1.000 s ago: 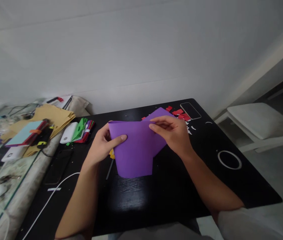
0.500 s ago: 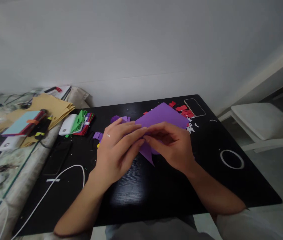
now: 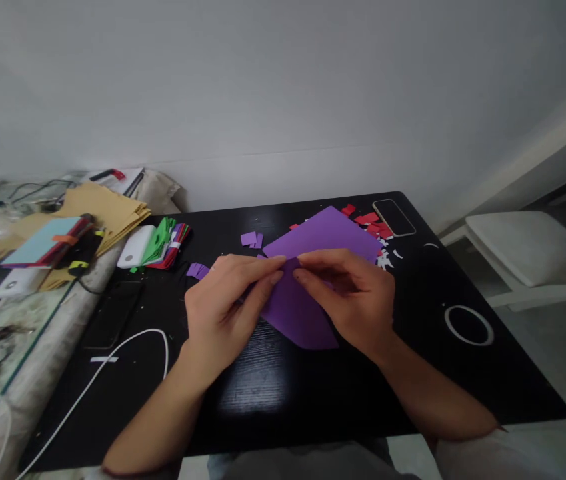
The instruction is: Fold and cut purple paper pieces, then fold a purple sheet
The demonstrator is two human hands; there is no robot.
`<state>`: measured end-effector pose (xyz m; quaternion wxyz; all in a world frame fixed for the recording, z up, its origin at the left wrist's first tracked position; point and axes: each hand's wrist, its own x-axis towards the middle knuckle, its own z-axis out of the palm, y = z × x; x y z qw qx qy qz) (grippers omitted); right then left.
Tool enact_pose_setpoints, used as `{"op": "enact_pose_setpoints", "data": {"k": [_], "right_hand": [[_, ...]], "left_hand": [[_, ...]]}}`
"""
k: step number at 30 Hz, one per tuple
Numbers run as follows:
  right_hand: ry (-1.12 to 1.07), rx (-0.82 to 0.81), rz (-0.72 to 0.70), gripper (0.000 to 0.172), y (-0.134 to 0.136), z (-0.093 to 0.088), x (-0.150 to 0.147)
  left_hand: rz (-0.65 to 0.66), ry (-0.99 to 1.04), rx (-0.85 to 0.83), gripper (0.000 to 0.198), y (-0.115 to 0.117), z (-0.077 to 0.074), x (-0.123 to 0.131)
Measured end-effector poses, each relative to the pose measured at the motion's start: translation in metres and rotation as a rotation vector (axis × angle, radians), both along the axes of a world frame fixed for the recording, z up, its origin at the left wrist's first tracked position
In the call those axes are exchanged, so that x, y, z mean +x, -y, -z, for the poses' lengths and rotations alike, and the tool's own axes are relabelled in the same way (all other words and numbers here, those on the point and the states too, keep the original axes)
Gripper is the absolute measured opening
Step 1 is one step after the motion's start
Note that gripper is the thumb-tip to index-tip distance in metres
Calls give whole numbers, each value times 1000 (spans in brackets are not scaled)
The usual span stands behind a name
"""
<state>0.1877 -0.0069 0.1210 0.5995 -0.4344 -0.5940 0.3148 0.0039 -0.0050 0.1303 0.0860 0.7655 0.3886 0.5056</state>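
Note:
Purple paper (image 3: pixel 299 317) is pinched between both hands above the black table (image 3: pixel 263 407), its lower part hanging toward me in a curved shape. My left hand (image 3: pixel 227 307) grips its upper edge between thumb and forefinger. Close beside it, my right hand (image 3: pixel 353 293) pinches the same edge, the fingertips of the two hands nearly touching. Behind them a larger purple sheet (image 3: pixel 330 230) lies with a corner pointing to the wall; whether it joins the held part is hidden. Small purple pieces (image 3: pixel 251 239) lie left of it.
Red scraps (image 3: pixel 375 225), white scraps (image 3: pixel 385 259) and a phone (image 3: pixel 393 217) are at the back right, a white ring (image 3: pixel 469 325) at the right. Bundled coloured strips (image 3: pixel 165 247), a dark phone (image 3: pixel 113 315) and a white cable (image 3: pixel 87 390) occupy the left.
The fingers of my left hand have curled in and its thumb and forefinger now pinch the paper edge. More of the purple paper hangs below the hands, and purple pieces behind are uncovered.

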Motion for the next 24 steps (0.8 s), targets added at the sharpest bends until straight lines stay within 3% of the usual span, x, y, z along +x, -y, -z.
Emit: {"op": "enact_pose_setpoints", "data": {"k": [16,24], "right_hand": [[19,11,70,11,-2,2,1],[43,120,90,12,-5,8,1]], "left_hand": [[50,3,-88,25,1,-4,-2],[79,-2,-104,26,0,-5,-4]]}}
